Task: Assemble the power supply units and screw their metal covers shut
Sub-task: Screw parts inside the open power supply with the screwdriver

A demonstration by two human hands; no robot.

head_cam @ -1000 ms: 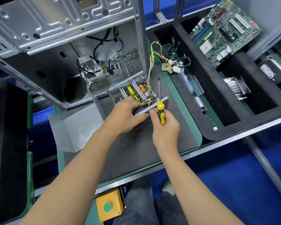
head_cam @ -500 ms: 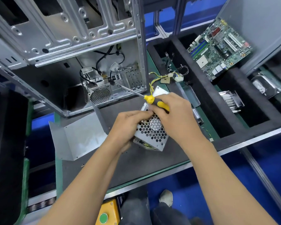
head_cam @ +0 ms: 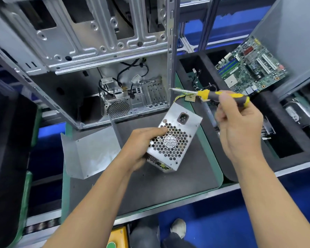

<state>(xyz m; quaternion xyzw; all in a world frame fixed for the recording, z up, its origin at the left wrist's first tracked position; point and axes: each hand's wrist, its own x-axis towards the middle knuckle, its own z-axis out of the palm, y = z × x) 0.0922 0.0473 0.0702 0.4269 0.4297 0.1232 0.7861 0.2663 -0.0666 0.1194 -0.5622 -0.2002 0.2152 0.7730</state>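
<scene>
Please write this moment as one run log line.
left hand grips power supply unit | right hand holds screwdriver raised | loose cover on mat

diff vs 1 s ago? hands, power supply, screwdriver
Left hand tipped the power supply up, fan grille now facing the camera. Right hand let go of it and lifted the screwdriver away, tip pointing left. Loose metal cover unmoved.

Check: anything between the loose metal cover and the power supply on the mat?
Head view: only the left hand, gripping the power supply, and bare mat beside the metal cover.
</scene>
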